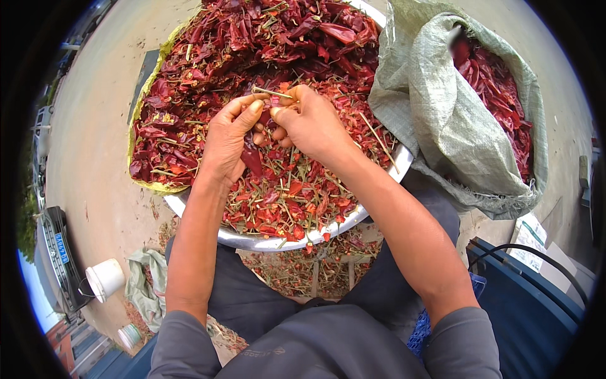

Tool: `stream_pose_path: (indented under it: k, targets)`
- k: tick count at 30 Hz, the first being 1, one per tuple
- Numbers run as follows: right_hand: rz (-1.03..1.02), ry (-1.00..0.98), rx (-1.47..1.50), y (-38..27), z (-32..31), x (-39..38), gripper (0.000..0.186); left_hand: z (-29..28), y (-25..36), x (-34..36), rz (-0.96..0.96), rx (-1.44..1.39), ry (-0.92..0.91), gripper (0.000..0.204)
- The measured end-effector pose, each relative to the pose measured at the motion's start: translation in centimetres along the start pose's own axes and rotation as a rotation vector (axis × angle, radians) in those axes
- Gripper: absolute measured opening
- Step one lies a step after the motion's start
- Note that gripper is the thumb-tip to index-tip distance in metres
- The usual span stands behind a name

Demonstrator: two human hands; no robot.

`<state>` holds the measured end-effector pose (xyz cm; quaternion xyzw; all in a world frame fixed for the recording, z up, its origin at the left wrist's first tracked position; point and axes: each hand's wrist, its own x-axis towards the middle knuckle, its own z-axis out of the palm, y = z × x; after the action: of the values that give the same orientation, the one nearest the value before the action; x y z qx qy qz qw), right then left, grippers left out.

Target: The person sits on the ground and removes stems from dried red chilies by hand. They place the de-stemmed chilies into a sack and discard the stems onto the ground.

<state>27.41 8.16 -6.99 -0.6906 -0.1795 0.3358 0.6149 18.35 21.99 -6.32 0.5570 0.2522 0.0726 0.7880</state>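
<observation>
Both hands meet above a wide metal basin [265, 243] of dried red chili pieces and stems. My left hand [225, 136] is closed in a pinch, with a dark red dried chili [252, 159] hanging below its fingers. My right hand [315, 126] pinches at the same spot, its thumb and forefinger near the left thumb. A pale green chili stem [273, 93] sticks out across the fingertips of both hands. The fingers partly cover the chili's upper part, so where each grips it is not fully visible.
A yellow-edged sack [134, 151] heaped with dried chilies lies at the basin's left. At the right stands a pale green woven sack [442, 95] of chilies. A white bucket [106, 278], a parked car [60, 252] and a blue metal surface [524, 303] surround me.
</observation>
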Motion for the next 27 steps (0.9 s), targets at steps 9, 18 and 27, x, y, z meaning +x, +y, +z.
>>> stream_pose_path:
  k: [9,18,27]
  targets:
    - [-0.216,0.024,-0.498,0.5,-0.3,-0.5,0.033,-1.2,-0.1,0.1,0.199,0.517,0.006,0.032]
    - [-0.255,-0.053,-0.372,-0.7,-1.1,-0.8,0.032,0.7,0.3,-1.7,0.05,0.397,-0.244,0.037]
    - [-0.341,-0.003,-0.449,-0.6,-1.6,-0.6,0.035,0.5,-0.2,-1.3,0.062,0.308,-0.233,0.024]
